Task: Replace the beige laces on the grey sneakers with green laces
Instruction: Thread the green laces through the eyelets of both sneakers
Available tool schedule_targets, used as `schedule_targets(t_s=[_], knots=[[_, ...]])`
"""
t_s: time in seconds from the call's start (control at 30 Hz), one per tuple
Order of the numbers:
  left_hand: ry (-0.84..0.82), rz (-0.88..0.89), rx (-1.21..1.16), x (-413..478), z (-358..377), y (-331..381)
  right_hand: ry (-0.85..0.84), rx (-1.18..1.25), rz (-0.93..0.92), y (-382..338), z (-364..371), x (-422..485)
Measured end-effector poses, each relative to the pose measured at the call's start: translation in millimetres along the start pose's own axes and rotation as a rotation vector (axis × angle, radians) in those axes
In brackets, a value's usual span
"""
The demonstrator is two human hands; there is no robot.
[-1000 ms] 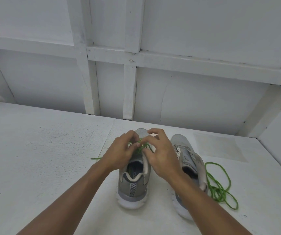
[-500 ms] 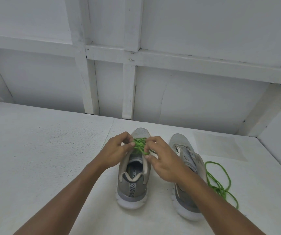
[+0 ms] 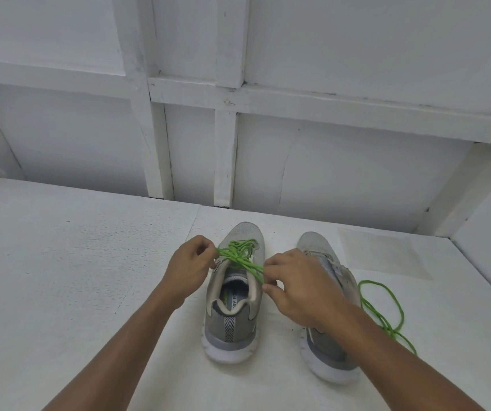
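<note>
Resting on the white worktop [image 3: 60, 277], two grey sneakers stand side by side, heels toward the person. The left hand [image 3: 189, 266] sits at the left edge of the left sneaker [image 3: 232, 330], its fingers curled round a strand of the green lace [image 3: 238, 252] threaded across that shoe's eyelets. From a crossing over the tongue the lace runs taut to the right hand [image 3: 300, 289], whose fingers pinch the other strands just right of the shoe's opening. Beyond that hand stands the right sneaker [image 3: 323, 354], partly hidden by the forearm, with a beige lace [image 3: 334, 264] in it. A second green lace [image 3: 386, 315] lies in loose loops on the worktop just beside it.
</note>
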State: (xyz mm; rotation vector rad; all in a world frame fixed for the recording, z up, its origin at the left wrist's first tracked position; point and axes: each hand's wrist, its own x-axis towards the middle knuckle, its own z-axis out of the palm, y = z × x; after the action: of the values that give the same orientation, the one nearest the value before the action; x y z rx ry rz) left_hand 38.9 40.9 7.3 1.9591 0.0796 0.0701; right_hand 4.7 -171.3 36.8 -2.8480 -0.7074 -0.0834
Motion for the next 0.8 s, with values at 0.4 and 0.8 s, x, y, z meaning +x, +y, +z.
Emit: schedule_targets(t_s=[0.4,0.8], knots=[[-0.123,0.101,0.073,5,-10,5,0.007,-0.037,-0.03,6,0,5],[-0.038,-0.096,-0.139,8,-8,5,0.055,-0.057,-0.163,17,2,-1]])
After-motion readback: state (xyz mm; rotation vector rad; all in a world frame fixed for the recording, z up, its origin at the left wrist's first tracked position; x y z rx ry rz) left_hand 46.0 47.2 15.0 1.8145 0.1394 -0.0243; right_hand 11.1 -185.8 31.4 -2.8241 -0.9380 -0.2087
